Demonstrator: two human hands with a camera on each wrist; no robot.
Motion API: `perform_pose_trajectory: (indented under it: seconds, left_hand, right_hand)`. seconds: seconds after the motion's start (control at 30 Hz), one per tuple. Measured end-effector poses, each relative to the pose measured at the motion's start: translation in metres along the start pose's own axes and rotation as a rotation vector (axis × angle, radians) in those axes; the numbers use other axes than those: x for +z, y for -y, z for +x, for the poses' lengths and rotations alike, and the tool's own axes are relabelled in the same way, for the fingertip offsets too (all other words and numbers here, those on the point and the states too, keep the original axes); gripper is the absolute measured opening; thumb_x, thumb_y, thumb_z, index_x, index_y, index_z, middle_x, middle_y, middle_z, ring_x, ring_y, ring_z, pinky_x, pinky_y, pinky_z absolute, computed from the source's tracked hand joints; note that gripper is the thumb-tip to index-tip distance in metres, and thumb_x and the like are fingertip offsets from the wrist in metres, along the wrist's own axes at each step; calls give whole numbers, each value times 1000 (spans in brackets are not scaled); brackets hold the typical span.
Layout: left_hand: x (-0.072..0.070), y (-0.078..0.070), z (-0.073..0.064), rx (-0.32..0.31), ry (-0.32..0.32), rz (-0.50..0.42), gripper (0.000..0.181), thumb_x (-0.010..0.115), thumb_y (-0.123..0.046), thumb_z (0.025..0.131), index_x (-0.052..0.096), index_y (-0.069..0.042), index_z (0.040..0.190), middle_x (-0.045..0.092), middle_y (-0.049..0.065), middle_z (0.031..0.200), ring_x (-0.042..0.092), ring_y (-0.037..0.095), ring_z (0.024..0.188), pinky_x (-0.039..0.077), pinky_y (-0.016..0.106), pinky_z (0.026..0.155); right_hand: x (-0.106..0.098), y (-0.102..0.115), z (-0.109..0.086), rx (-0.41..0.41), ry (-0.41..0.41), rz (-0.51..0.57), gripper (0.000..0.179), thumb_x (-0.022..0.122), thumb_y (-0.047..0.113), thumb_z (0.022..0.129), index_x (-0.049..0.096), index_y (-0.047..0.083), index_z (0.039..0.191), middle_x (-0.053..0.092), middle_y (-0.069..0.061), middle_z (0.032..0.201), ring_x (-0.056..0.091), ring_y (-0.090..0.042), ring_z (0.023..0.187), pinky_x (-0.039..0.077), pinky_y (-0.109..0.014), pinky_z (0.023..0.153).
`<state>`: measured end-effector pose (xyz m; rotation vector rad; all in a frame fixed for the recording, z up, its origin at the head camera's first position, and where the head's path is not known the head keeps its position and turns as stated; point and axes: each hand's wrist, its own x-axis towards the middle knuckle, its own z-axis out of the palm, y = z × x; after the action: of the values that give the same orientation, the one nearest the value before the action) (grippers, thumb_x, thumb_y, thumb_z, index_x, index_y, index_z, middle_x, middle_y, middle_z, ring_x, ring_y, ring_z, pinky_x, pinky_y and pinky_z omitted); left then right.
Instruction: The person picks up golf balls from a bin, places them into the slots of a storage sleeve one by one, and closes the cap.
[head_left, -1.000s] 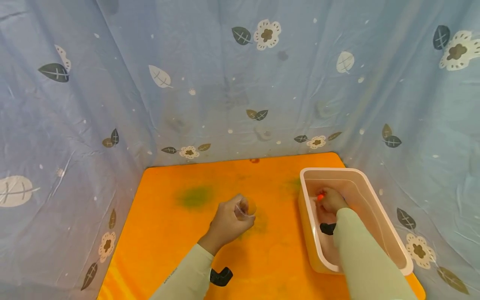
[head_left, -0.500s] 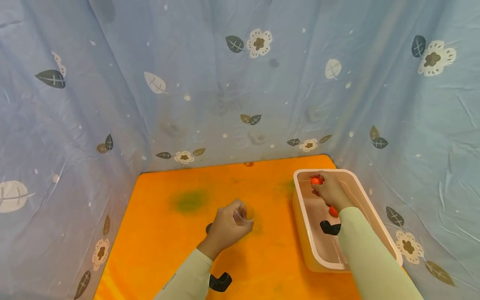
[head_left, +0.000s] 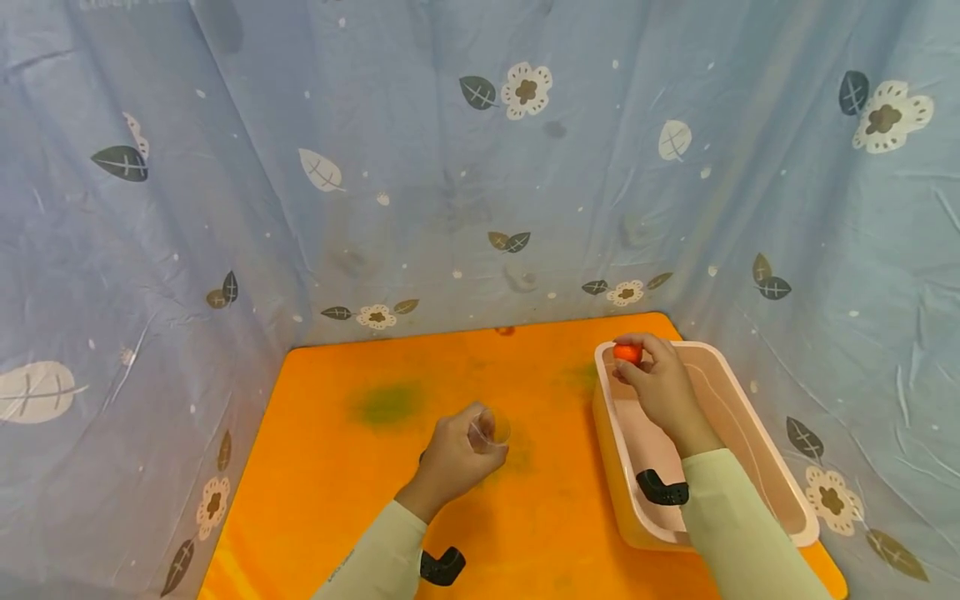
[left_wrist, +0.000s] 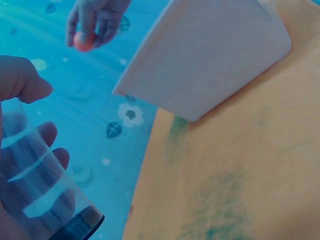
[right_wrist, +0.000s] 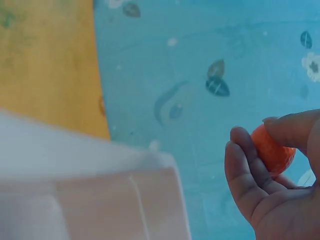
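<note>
My left hand (head_left: 453,462) grips a clear plastic cylinder (left_wrist: 47,185) above the table; its dark end shows at the bottom of the left wrist view. Nothing can be made out inside the cylinder. Over the far left corner of the pink bin (head_left: 609,458), my right hand (head_left: 663,392) holds an orange-red ball (right_wrist: 272,150) between thumb and fingers. The ball's surface looks dimpled in the right wrist view. Hand and sleeve hide part of the bin's inside.
The bin stands at the right of an orange table (head_left: 337,467) with green smudges. A blue patterned curtain (head_left: 420,167) rises along the table's back and both sides. Black wrist mounts (head_left: 442,567) stick out under the forearms.
My right hand has risen from inside the bin to its far left rim, bringing the ball up. Half a second ago another red ball showed in the bin. The left hand stays nearly still.
</note>
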<state>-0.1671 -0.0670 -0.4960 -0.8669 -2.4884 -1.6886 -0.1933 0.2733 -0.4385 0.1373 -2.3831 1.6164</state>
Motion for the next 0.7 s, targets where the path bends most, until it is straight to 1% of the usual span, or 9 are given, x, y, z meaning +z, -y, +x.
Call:
perform_pose_trajectory:
  seconds: [0.07, 0.1, 0.17, 0.2, 0.3, 0.33, 0.47, 0.53, 0.7]
  left_hand:
    - [0, 1, 0, -4, 0, 10, 32, 82, -7, 94, 52, -18, 96, 59, 0, 77, 74, 11, 81, 60, 34, 69]
    - [0, 1, 0, -7, 0, 14, 31, 82, -8, 94, 52, -18, 96, 60, 0, 78, 74, 11, 82, 61, 34, 69]
    - [0, 1, 0, -13, -1, 19, 31, 82, -8, 94, 52, -18, 96, 61, 0, 80, 74, 10, 84, 61, 34, 69]
    - [0, 1, 0, -14, -2, 18, 31, 82, -9, 94, 52, -18, 96, 61, 0, 80, 74, 11, 85, 61, 34, 69]
    - [0, 2, 0, -16, -5, 30, 31, 82, -10, 94, 53, -19, 96, 61, -1, 81, 75, 11, 87, 61, 34, 69]
    - [0, 3, -1, -16, -6, 34, 31, 82, -10, 94, 53, -19, 96, 61, -1, 81, 75, 10, 87, 61, 34, 69]
    - [1, 5, -1, -12, -13, 61, 32, 83, -10, 93, 53, -20, 96, 61, -2, 80, 74, 10, 86, 60, 33, 68]
    - [1, 5, -1, -10, -15, 73, 32, 83, -10, 93, 53, -20, 96, 61, -3, 80, 74, 9, 85, 59, 33, 66]
    - [1, 6, 0, 2, -20, 85, 32, 83, -9, 91, 54, -21, 96, 62, -4, 79, 73, 9, 80, 59, 33, 63]
  right_hand:
    - [3, 6, -4, -4, 7, 14, 36, 65, -3, 108, 57, -9, 143, 41, -27, 141, 73, -40, 101, 59, -24, 84]
    - [5, 8, -6, -6, 15, 26, 38, 65, -3, 108, 57, -7, 145, 41, -27, 143, 73, -41, 102, 59, -24, 85]
    - [11, 15, -10, -3, 43, 58, 41, 65, -2, 108, 55, -5, 148, 41, -26, 147, 73, -37, 104, 58, -25, 87]
    - [14, 19, -13, 1, 60, 76, 42, 65, -1, 108, 55, -4, 149, 41, -25, 148, 72, -38, 107, 58, -25, 88]
    - [27, 30, -22, -2, 115, 128, 42, 67, 0, 108, 56, -2, 149, 47, -24, 145, 72, -36, 109, 58, -27, 90]
    - [32, 33, -26, -6, 132, 133, 42, 68, 1, 107, 58, -1, 147, 51, -23, 143, 72, -32, 107, 59, -28, 89]
    - [52, 45, -37, -66, 199, 127, 39, 75, 5, 104, 64, 3, 141, 59, -19, 133, 70, -29, 98, 58, -29, 85]
    - [62, 49, -42, -99, 239, 128, 38, 76, 6, 103, 65, 5, 139, 58, -17, 133, 69, -29, 96, 58, -30, 83]
    - [85, 55, -50, -153, 341, 179, 36, 76, 4, 103, 65, 5, 137, 55, -16, 132, 69, -31, 94, 58, -32, 83]
